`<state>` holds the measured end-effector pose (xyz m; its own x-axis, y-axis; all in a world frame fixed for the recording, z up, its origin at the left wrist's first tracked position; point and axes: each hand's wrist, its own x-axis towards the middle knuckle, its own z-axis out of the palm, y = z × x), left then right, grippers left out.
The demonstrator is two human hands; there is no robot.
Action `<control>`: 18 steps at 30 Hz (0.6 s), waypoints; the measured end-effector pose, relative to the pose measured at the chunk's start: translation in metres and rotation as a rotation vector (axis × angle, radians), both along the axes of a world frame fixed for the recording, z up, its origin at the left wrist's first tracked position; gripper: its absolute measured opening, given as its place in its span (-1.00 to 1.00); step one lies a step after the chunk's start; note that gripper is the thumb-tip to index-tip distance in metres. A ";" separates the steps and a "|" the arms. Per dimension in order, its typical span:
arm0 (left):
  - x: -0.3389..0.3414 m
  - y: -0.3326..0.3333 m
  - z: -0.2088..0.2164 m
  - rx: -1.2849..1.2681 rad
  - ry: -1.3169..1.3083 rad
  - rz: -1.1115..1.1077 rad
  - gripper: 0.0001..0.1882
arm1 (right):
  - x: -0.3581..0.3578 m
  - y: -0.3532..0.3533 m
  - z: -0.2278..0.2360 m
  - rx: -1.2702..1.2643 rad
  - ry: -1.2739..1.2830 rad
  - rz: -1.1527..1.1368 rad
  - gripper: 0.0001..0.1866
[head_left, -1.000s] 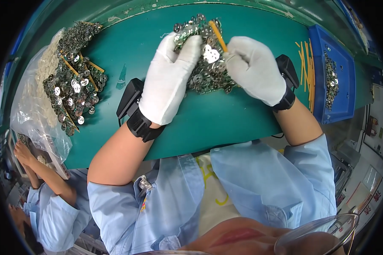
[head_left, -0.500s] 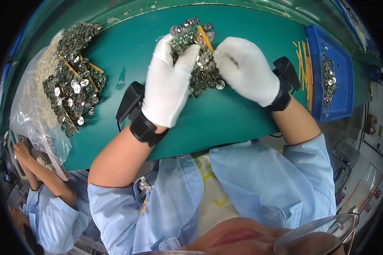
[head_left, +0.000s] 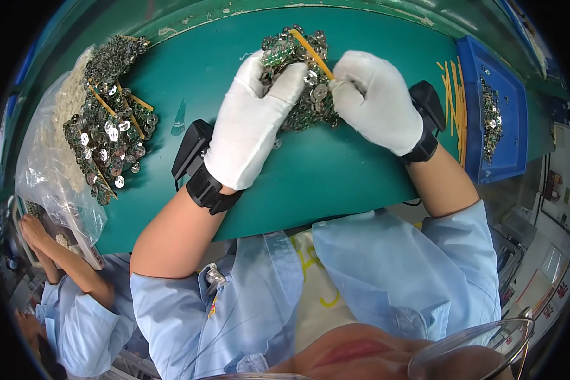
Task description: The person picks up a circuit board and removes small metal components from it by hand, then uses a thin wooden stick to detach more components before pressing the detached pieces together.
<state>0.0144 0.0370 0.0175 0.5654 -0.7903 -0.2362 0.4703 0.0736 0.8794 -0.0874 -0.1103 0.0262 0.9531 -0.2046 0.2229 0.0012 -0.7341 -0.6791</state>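
Note:
A bunch of small round metal discs with green bits among them (head_left: 313, 104) is held up over the green table. My white-gloved left hand (head_left: 253, 120) grips it from its left side, thumb across the front. One yellow strip (head_left: 311, 53) runs slantwise over the top of the bunch. Its lower end meets the fingertips of my gloved right hand (head_left: 377, 101), which are pinched together at the bunch's right side. The fingers of my left hand behind the bunch are hidden.
A larger heap of similar discs with yellow strips (head_left: 111, 136) lies at the left, beside cream-coloured pieces on clear plastic (head_left: 60, 183). At right, loose yellow strips (head_left: 459, 114) lie against a blue tray (head_left: 516, 136) holding small metal parts. A co-worker's arm (head_left: 69, 253) is at lower left.
The bunch has turned and shifted slightly to the right. My right hand has moved a little right, and more of the yellow strip shows, lying at a flatter slant.

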 end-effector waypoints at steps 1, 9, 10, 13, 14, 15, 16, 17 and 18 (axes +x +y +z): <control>0.000 -0.001 -0.001 -0.017 -0.039 -0.008 -0.67 | 0.002 0.001 0.000 -0.121 -0.143 -0.018 -0.92; -0.013 -0.004 0.008 -0.029 -0.154 0.067 -0.64 | 0.004 0.008 0.015 -0.561 -0.061 -0.019 -0.92; -0.014 -0.004 0.007 -0.028 -0.164 0.077 -0.65 | 0.004 0.008 0.015 -0.564 -0.063 -0.022 -0.92; -0.006 -0.003 0.002 -0.016 -0.173 0.045 -0.66 | 0.001 0.006 0.014 -0.514 -0.056 -0.080 -0.94; 0.002 0.000 -0.001 0.004 -0.170 0.012 -0.67 | 0.002 0.003 0.013 -0.513 -0.061 -0.075 -0.94; 0.007 0.002 -0.004 0.024 -0.166 -0.021 -0.68 | 0.002 -0.005 0.013 -0.085 0.064 -0.041 -0.95; 0.010 0.002 -0.005 0.024 -0.167 -0.020 -0.68 | 0.001 -0.012 0.014 0.342 0.191 -0.010 -0.95; 0.012 0.003 -0.006 0.007 -0.127 -0.023 -0.69 | 0.000 -0.015 0.013 0.770 0.316 0.022 -0.95; 0.014 0.003 -0.007 -0.010 -0.088 -0.026 -0.70 | -0.001 -0.015 0.012 0.771 0.316 0.023 -0.95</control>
<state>0.0284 0.0400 0.0104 0.5626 -0.8072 -0.1787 0.3934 0.0713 0.9166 -0.0884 -0.1256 0.0386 0.9532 -0.1698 -0.2504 -0.2644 -0.0656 -0.9622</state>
